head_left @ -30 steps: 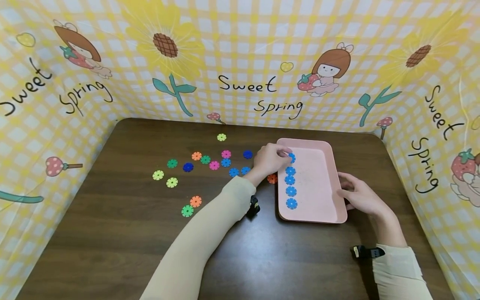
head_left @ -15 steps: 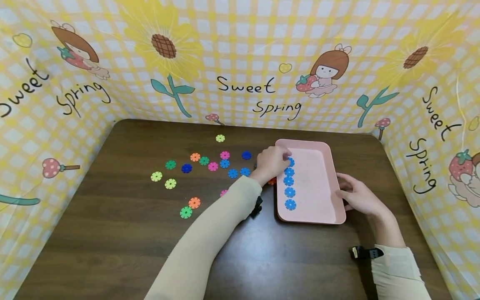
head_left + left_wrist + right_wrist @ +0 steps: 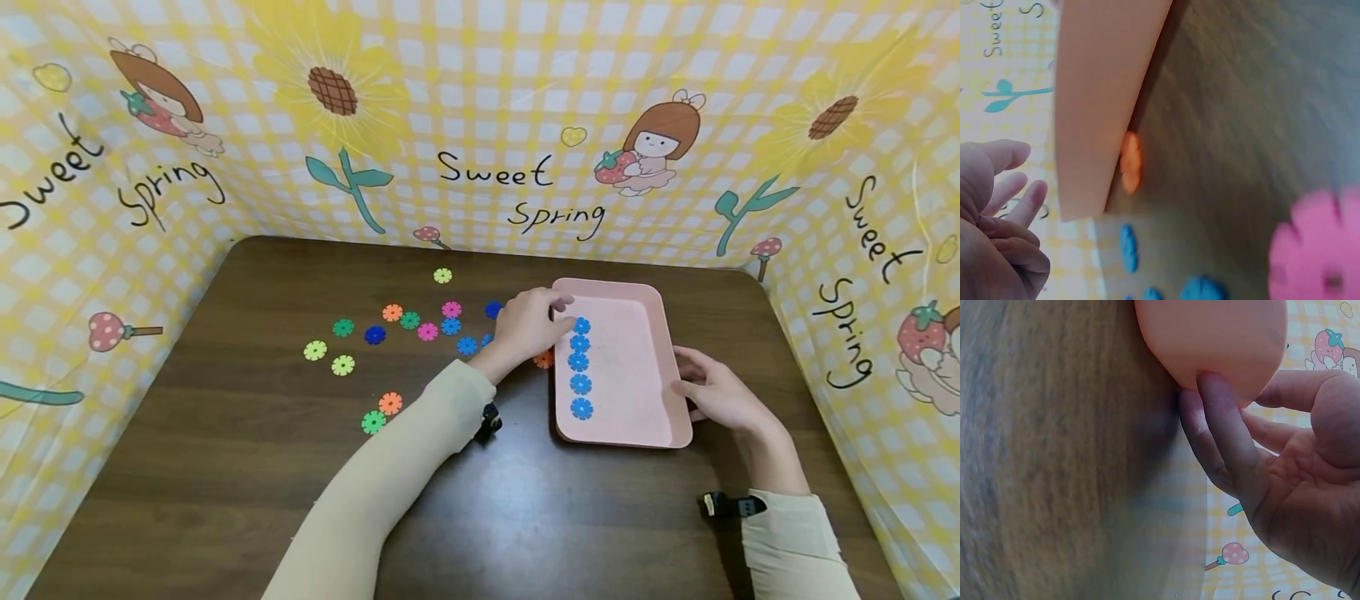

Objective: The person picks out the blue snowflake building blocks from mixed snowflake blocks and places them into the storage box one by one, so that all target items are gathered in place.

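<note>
A pink tray (image 3: pixel 626 367) lies on the table, with a column of several blue notched discs (image 3: pixel 580 362) along its left inner side. My left hand (image 3: pixel 528 323) is over the tray's left rim, fingers loosely bent and apart, thumb tip beside the farthest blue disc (image 3: pixel 582 326). In the left wrist view, nothing shows between the fingers (image 3: pixel 1035 195). My right hand (image 3: pixel 722 392) holds the tray's right side; in the right wrist view, its fingertips (image 3: pixel 1216 394) press the outer wall, with the thumb by the rim.
Left of the tray, loose notched discs in several colours are scattered, such as a green disc (image 3: pixel 342 327) and a yellow disc (image 3: pixel 315 350). An orange disc (image 3: pixel 1131 162) lies against the tray's left wall. Yellow checked cloth (image 3: pixel 480 108) encloses the table.
The farthest blue disc has shifted slightly toward the others and now lies in their column. My left hand has released it and drawn back to the left. My right hand stays at the tray.
</note>
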`<state>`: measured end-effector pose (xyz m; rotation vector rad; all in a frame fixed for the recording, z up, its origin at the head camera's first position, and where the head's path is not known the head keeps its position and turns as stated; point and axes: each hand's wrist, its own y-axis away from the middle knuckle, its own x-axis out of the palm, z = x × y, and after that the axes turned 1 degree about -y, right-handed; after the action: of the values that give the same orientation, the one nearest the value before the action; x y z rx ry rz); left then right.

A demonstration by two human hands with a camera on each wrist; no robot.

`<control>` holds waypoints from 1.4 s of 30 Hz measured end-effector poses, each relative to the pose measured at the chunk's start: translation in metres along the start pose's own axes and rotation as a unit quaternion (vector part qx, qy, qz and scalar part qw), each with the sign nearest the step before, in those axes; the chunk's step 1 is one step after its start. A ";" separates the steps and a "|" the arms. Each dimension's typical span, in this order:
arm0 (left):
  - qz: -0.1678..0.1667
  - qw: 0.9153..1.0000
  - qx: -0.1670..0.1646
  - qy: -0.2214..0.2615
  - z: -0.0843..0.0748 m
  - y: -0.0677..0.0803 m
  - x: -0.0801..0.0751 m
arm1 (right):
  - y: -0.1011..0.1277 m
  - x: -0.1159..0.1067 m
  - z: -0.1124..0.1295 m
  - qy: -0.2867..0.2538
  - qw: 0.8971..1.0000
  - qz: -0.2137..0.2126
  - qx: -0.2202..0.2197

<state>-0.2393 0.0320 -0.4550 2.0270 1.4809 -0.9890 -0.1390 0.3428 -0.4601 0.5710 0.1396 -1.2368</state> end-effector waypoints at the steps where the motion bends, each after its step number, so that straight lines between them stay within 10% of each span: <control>1: -0.003 1.000 0.005 -0.004 0.002 0.002 -0.004 | 0.000 0.000 0.000 0.000 1.000 -0.001 0.001; 27: -0.017 0.998 -0.059 -0.014 0.116 0.050 -0.078 | 0.003 0.000 0.002 0.008 1.000 -0.003 0.007; 42: -0.014 0.992 -0.110 -0.053 0.131 0.055 -0.080 | 0.000 0.002 0.002 0.008 1.000 -0.003 0.008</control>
<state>-0.2388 -0.1286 -0.4824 1.7772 1.4935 -0.8881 -0.1385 0.3401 -0.4593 0.5948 0.1449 -1.2399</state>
